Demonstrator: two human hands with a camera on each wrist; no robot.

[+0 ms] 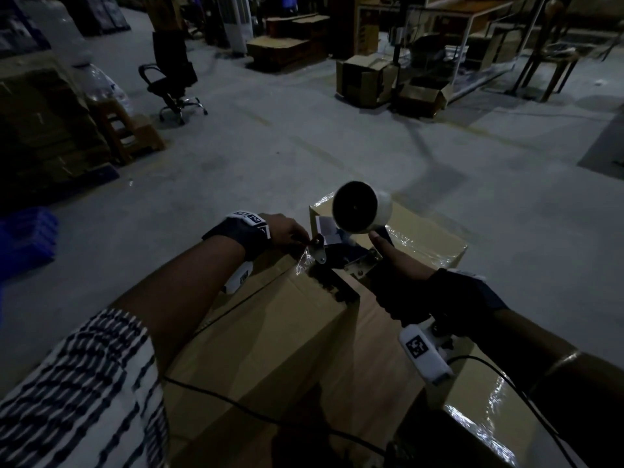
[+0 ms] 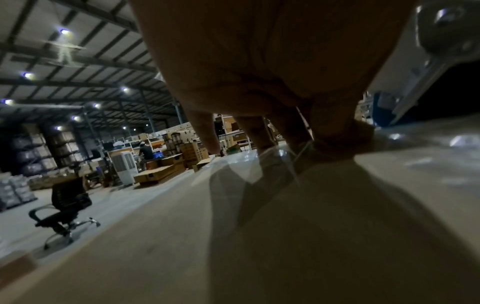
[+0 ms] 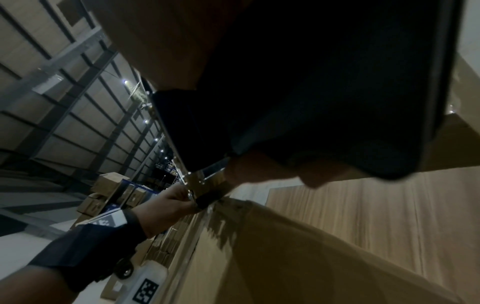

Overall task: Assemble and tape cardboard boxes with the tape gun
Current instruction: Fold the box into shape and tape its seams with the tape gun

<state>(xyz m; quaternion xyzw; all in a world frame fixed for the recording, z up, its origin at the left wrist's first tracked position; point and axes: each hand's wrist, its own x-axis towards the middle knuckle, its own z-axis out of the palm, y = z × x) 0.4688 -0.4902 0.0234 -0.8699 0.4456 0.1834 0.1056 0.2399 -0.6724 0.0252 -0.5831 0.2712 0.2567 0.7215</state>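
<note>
A large cardboard box (image 1: 287, 325) lies in front of me, its top seam running away from me. My right hand (image 1: 405, 285) grips the handle of the tape gun (image 1: 351, 258), thumb stretched up along its side. The gun's nose rests at the box's far edge, with the tape roll (image 1: 358, 207) raised above it. My left hand (image 1: 287, 231) pinches the loose end of clear tape (image 1: 304, 261) at the gun's nose. In the left wrist view the fingers (image 2: 259, 133) point down and hold the clear tape (image 2: 280, 162) over the box top. The right wrist view shows the dark tape gun (image 3: 324, 92) and my left hand (image 3: 166, 207) at its metal tip.
A taped box (image 1: 429, 238) stands just beyond the gun, and another with glossy tape (image 1: 489, 417) sits at lower right. A black cable (image 1: 270, 413) crosses the box. An office chair (image 1: 172, 86), a wooden stool (image 1: 131, 130) and cardboard stacks (image 1: 40, 123) stand on the concrete floor.
</note>
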